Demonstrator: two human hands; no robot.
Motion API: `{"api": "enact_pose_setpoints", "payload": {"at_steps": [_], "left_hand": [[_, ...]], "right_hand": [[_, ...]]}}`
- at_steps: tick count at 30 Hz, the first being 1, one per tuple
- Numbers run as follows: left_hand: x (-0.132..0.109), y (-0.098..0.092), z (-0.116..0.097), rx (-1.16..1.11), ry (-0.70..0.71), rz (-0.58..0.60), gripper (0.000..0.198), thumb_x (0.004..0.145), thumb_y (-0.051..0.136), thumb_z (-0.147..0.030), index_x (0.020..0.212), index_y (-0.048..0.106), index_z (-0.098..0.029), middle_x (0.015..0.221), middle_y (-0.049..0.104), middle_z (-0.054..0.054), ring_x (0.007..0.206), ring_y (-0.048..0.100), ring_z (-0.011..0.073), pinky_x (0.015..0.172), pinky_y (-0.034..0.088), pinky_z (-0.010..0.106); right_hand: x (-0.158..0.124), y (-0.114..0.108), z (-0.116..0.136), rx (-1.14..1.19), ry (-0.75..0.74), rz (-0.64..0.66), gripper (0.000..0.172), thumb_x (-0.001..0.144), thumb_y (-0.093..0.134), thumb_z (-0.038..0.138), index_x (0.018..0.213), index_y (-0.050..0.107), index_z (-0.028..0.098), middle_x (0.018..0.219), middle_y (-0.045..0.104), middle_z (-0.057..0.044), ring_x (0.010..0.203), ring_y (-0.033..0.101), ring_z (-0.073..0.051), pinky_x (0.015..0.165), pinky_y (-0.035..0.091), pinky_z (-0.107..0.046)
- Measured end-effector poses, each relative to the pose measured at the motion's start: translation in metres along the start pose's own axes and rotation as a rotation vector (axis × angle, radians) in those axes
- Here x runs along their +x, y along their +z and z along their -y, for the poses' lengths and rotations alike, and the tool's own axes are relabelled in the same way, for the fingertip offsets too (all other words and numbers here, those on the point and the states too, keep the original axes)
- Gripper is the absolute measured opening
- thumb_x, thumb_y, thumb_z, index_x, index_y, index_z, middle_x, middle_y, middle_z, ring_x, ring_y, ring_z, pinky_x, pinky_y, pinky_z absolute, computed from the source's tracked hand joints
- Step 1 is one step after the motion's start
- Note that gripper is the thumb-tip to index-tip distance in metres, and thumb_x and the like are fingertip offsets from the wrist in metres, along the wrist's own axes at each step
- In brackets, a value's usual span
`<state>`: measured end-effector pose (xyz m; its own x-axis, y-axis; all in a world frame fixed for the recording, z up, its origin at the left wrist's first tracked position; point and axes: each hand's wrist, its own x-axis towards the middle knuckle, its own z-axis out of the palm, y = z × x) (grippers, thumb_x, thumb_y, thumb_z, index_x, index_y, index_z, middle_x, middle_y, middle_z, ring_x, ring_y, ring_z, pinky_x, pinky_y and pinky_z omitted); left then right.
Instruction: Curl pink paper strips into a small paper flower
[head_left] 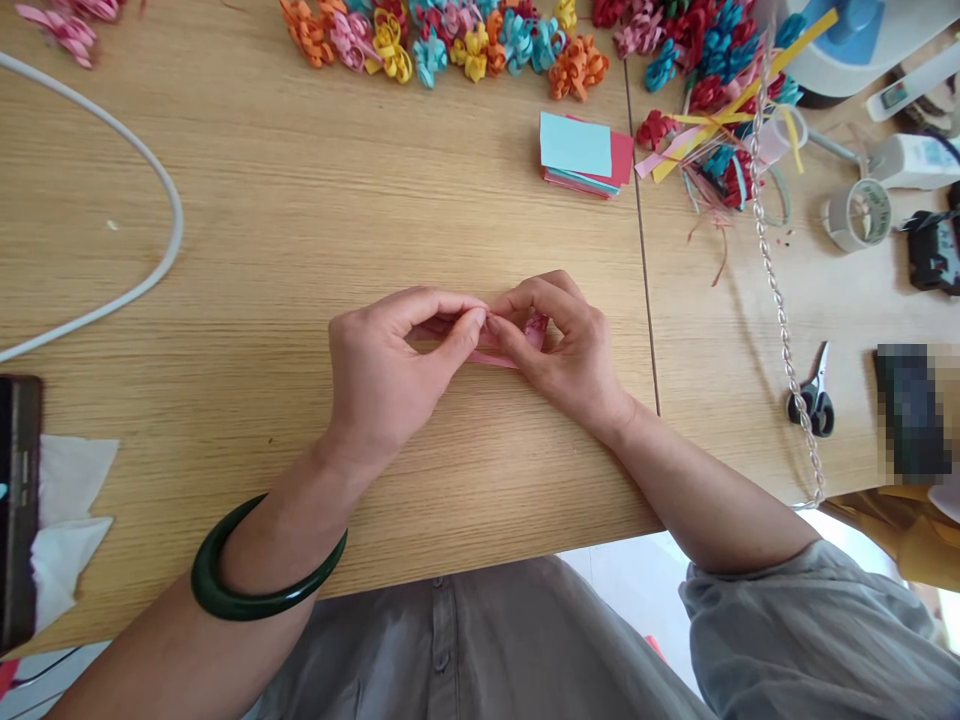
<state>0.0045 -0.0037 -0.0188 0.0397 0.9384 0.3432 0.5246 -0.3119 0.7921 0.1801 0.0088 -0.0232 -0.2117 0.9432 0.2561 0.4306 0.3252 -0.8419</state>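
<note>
Wooden table (247, 220) with a pink strip (491, 356) at its middle

Light wood grain runs under everything, and a dark seam (641, 230) crosses it just right of the hands. On the left hand (382, 375), thumb and forefinger are pressed together at the tips. The right hand (568, 335) pinches in the same way, its fingertips meeting the left ones or nearly so. Both pinches are on the pink strip, though the fingers cover much of it; one length passes below the fingertips, and a patterned bit shows inside the curl of the right hand. How the other fingers grip cannot be told. A dark green bangle (214, 580) circles the left wrist.

At the upper right, a clear cup (784, 135) stands among loose strips and paper curls; what it holds cannot be made out. A white bottle (916, 160) lies near a roll of tape (860, 215).

The table's front edge (480, 576) slopes up toward the right, close to the grey shirt (495, 640), and the right forearm crosses over it. Wood shows between the hands and that edge, and leftward as far as a looping white cable (178, 215). Ahead, more wood reaches to a stack of cards (576, 145) and a row of bright paper curls (472, 50). Scissors (823, 415) lie well to the right, beyond the seam, under a hanging twisted cord (780, 310).
</note>
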Motion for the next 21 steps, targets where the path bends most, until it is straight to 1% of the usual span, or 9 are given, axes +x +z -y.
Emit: {"api": "enact_pose_setpoints", "payload": {"at_steps": [6,9,11,13,15,17,19,21], "left_hand": [[0.0012,0.0000,0.0008,-0.060,-0.028,0.012,0.013,0.090,0.072,-0.018,0.088,0.077,-0.029,0.089,0.082,-0.007,0.076,0.076,0.0150,0.073,0.063,0.028],[0.0027,-0.0012,-0.0001,-0.023,-0.004,-0.003,0.016,0.087,0.071,-0.014,0.084,0.075,-0.030,0.085,0.080,-0.008,0.074,0.075,0.0150,0.070,0.061,0.029],[0.0027,-0.0020,-0.0010,0.051,0.045,-0.007,0.018,0.086,0.069,-0.013,0.081,0.072,-0.030,0.081,0.079,-0.007,0.073,0.074,0.0156,0.068,0.058,0.031],[0.0014,-0.0019,-0.0021,0.178,0.135,-0.026,0.017,0.087,0.068,-0.013,0.080,0.069,-0.029,0.077,0.076,-0.005,0.071,0.071,0.0172,0.065,0.054,0.033],[-0.0011,-0.0003,-0.0033,0.341,0.249,-0.078,0.017,0.087,0.066,-0.013,0.077,0.065,-0.027,0.073,0.073,-0.003,0.068,0.068,0.0190,0.058,0.046,0.035],[-0.0039,0.0026,-0.0045,0.462,0.330,-0.125,0.020,0.089,0.064,-0.013,0.074,0.062,-0.026,0.069,0.071,-0.001,0.065,0.065,0.0197,0.054,0.039,0.037],[-0.0062,0.0055,-0.0054,0.491,0.363,-0.144,0.021,0.091,0.064,-0.013,0.073,0.063,-0.025,0.069,0.072,0.000,0.064,0.066,0.0198,0.054,0.038,0.037],[-0.0071,0.0073,-0.0051,0.438,0.366,-0.141,0.018,0.092,0.064,-0.015,0.078,0.067,-0.025,0.076,0.076,0.000,0.068,0.069,0.0204,0.057,0.044,0.037]], "right_hand": [[-0.0003,0.0003,-0.0005,-0.004,-0.039,-0.012,0.015,0.095,0.072,0.032,0.085,0.071,0.021,0.082,0.067,-0.002,0.086,0.062,-0.017,0.079,0.054,-0.034],[-0.0002,0.0006,-0.0022,-0.014,-0.086,-0.018,0.013,0.096,0.071,0.029,0.085,0.071,0.021,0.079,0.067,-0.001,0.084,0.060,-0.016,0.079,0.053,-0.033],[-0.0001,0.0011,-0.0046,-0.027,-0.144,-0.014,0.013,0.097,0.069,0.027,0.087,0.072,0.021,0.077,0.067,0.000,0.084,0.059,-0.016,0.079,0.053,-0.032],[0.0000,0.0020,-0.0072,-0.037,-0.216,-0.014,0.013,0.098,0.068,0.027,0.088,0.073,0.021,0.076,0.069,0.000,0.085,0.059,-0.016,0.081,0.053,-0.033],[-0.0002,0.0030,-0.0092,-0.042,-0.264,-0.023,0.012,0.098,0.068,0.026,0.088,0.073,0.022,0.079,0.071,0.000,0.087,0.059,-0.017,0.082,0.053,-0.034],[-0.0005,0.0038,-0.0096,-0.043,-0.270,-0.029,0.013,0.100,0.066,0.025,0.089,0.072,0.023,0.081,0.072,-0.001,0.088,0.060,-0.017,0.082,0.053,-0.035],[-0.0009,0.0040,-0.0087,-0.039,-0.245,-0.026,0.014,0.100,0.064,0.025,0.089,0.072,0.023,0.082,0.072,-0.001,0.090,0.061,-0.018,0.084,0.054,-0.036],[-0.0011,0.0035,-0.0074,-0.028,-0.197,-0.031,0.012,0.099,0.065,0.023,0.089,0.072,0.022,0.083,0.072,-0.002,0.092,0.062,-0.018,0.085,0.054,-0.037]]}}
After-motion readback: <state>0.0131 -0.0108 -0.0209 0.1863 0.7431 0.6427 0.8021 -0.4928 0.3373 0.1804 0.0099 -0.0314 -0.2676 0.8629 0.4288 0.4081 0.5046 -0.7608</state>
